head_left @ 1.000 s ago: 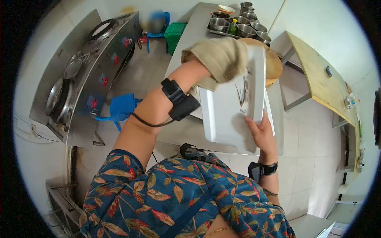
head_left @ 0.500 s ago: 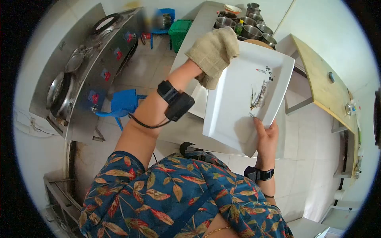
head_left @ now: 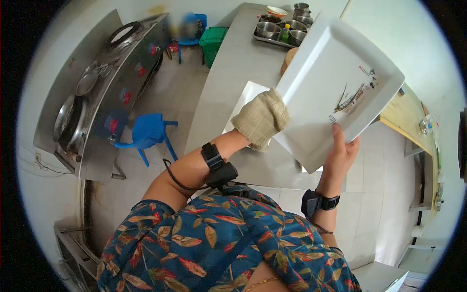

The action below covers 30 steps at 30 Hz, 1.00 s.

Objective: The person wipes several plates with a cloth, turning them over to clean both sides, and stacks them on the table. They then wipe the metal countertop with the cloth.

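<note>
My right hand (head_left: pixel 343 151) grips a large white rectangular plate (head_left: pixel 316 92) by its near edge, with the thumb on the upper face and the other fingers mostly hidden behind. The plate is tilted above the table and bears a dark painted motif with small lettering. A beige cloth (head_left: pixel 262 117) covers my left hand (head_left: pixel 244 137), whose fingers are hidden under it. The cloth lies against the plate's left edge. Below it, another white plate (head_left: pixel 247 93) rests on the table, partly covered by the cloth.
The steel table (head_left: pixel 221 78) carries a tray (head_left: pixel 272 43) of metal pots, a green-capped bottle (head_left: pixel 285 33) and a bowl (head_left: pixel 276 10) at its far end. Leftward stand a blue chair (head_left: pixel 147 131), a green bin (head_left: pixel 212 45) and a steel stove (head_left: pixel 109 92) with woks. A wooden-topped table (head_left: pixel 408 129) is at right.
The held plate has moved right and upward in view and turned. My left hand with the cloth has come down from the plate's far-left corner to its left side, uncovering more table.
</note>
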Each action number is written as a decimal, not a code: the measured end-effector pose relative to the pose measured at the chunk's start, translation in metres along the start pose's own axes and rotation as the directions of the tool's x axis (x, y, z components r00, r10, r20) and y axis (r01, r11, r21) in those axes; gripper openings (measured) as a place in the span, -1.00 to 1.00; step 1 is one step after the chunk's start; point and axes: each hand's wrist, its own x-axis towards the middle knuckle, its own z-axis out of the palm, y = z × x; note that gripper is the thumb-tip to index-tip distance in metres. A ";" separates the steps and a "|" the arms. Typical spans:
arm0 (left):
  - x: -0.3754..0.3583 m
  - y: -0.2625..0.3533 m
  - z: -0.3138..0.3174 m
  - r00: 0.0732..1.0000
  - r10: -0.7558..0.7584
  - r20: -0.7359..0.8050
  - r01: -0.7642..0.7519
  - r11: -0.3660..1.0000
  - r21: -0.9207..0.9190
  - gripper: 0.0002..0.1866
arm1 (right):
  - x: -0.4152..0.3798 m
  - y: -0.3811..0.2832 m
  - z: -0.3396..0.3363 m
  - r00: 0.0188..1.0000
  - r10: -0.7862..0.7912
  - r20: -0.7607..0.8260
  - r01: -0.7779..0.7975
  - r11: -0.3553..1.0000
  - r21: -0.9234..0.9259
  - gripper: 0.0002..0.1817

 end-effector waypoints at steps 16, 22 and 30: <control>0.018 0.034 0.020 0.638 -0.686 0.351 -0.258 -0.619 -0.742 -0.75 | 0.019 -0.023 0.020 0.970 -0.002 -0.245 0.099 0.917 0.386 -0.59; 0.024 0.030 0.027 0.583 -0.679 0.446 -0.300 -0.690 -0.659 -0.69 | 0.013 -0.018 0.018 0.961 -0.081 -0.265 0.177 0.915 0.362 -0.61; 0.014 0.088 0.023 0.547 -0.479 0.687 -0.187 -0.870 -0.457 -0.80 | 0.012 -0.012 0.019 0.966 -0.057 -0.254 0.185 0.837 0.514 -0.61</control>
